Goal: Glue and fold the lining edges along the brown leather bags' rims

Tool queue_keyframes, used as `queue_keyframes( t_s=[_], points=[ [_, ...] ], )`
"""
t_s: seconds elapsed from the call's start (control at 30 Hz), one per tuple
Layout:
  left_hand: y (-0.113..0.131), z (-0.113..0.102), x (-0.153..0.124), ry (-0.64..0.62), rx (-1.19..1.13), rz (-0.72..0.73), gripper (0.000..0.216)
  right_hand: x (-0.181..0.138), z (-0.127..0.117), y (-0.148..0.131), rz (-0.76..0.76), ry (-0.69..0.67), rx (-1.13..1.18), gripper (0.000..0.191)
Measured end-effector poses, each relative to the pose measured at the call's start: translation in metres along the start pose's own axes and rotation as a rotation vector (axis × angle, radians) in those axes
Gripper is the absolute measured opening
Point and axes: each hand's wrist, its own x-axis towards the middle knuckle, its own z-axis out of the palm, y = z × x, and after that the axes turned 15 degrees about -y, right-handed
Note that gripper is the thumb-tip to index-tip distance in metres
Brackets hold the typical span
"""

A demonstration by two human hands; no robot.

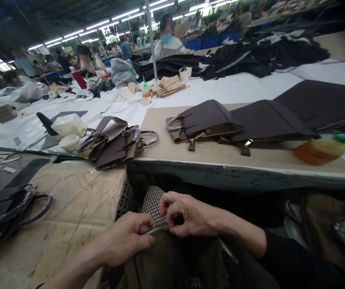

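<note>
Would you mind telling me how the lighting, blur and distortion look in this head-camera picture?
Head view: the ceiling lights glare white; the table edge bows from wide-angle distortion; the bottle far right is smeared; the left hand and right hand, gripping the bag, sit in shadow yet look sharp.

No text, brand or number can be read. The dark bag (160, 261) gripped by the left hand (127, 239) and right hand (187, 216) shows no lettering. The bottle (323, 149) far to the right of them is too blurred.
</note>
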Motion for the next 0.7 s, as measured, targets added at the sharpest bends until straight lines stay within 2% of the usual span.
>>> queue_keyframes(
  t_s=[0.27, 0.4, 0.53, 0.7],
  points=[
    [0.016, 0.002, 0.005, 0.041, 0.131, -0.051, 0.012, -0.005, -0.002, 0.003, -0.06, -0.054, 0.062, 0.017],
    [0.028, -0.01, 0.0, -0.061, 0.245, -0.013, 0.019, -0.008, -0.002, 0.004, -0.043, -0.017, 0.007, 0.015],
    [0.035, -0.024, 0.003, -0.162, 0.217, 0.036, 0.028, -0.012, -0.001, 0.002, -0.026, 0.048, -0.046, 0.014],
    [0.036, -0.029, 0.023, -0.144, 0.146, 0.062, 0.025, -0.016, 0.002, 0.001, -0.011, 0.082, -0.071, 0.013]
  ],
)
